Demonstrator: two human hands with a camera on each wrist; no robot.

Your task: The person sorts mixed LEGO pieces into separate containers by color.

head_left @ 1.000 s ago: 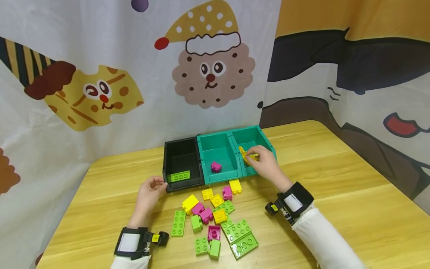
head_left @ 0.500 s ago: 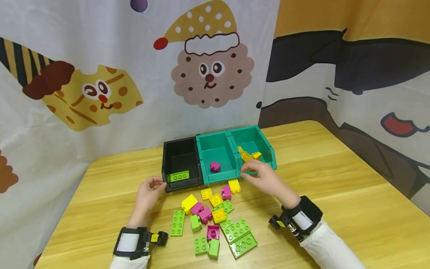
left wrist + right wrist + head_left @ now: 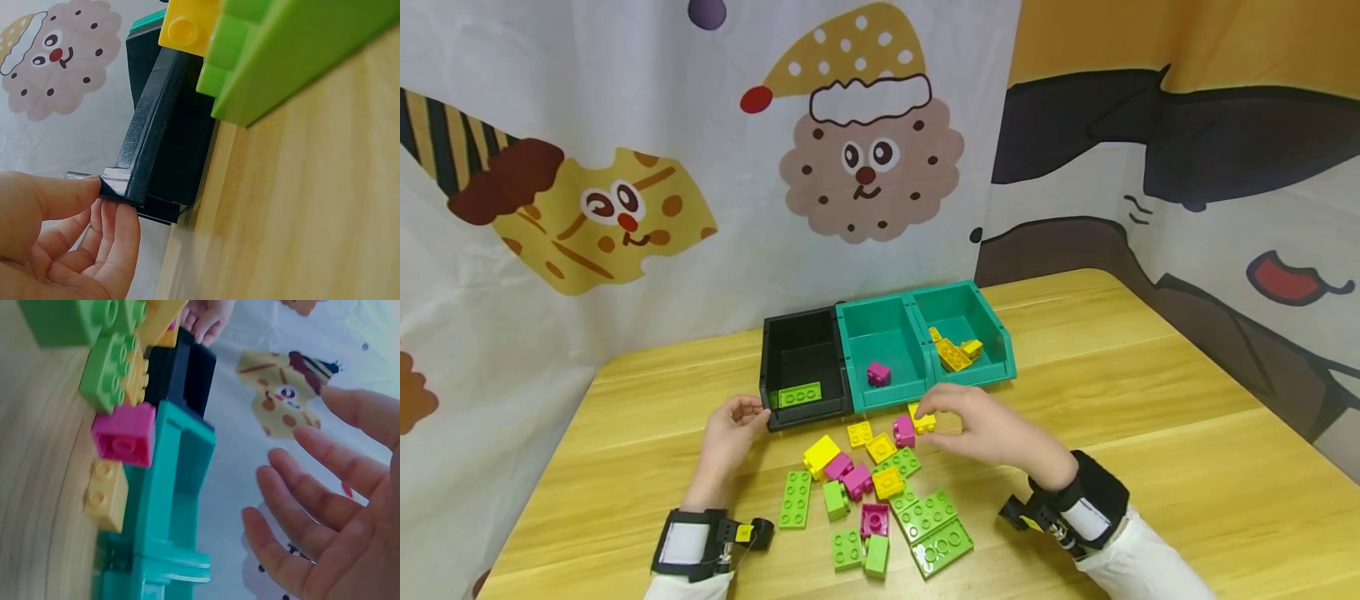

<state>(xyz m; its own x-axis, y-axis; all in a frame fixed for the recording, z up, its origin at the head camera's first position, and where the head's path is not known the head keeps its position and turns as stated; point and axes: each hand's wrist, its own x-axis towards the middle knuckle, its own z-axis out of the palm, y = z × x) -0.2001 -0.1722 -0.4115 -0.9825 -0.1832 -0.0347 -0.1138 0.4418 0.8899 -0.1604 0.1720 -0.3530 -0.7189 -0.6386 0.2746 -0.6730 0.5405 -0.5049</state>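
My left hand [image 3: 728, 437] pinches the front left corner of the black bin [image 3: 812, 414] between thumb and fingers, as the left wrist view shows. A green brick [image 3: 800, 394] lies in that bin. My right hand [image 3: 992, 427] hovers with spread, slightly bent fingers in front of the right teal bin [image 3: 1006, 350], holding nothing. Beneath its fingertips are a yellow brick [image 3: 922, 419] and a magenta brick [image 3: 904, 432] on the table. Yellow bricks [image 3: 955, 356] lie in the right teal bin; one magenta brick [image 3: 879, 374] is in the middle teal bin [image 3: 887, 402].
Several loose green, yellow and magenta bricks are scattered before the bins, among them a long green brick [image 3: 795, 500] and a green plate [image 3: 942, 547]. The wooden table [image 3: 1150, 392] ends at a printed curtain [image 3: 745, 275] behind the bins.
My right hand has let go of a yellow brick in the right teal bin and drawn back toward the loose bricks. The left hand stays at the black bin's corner.
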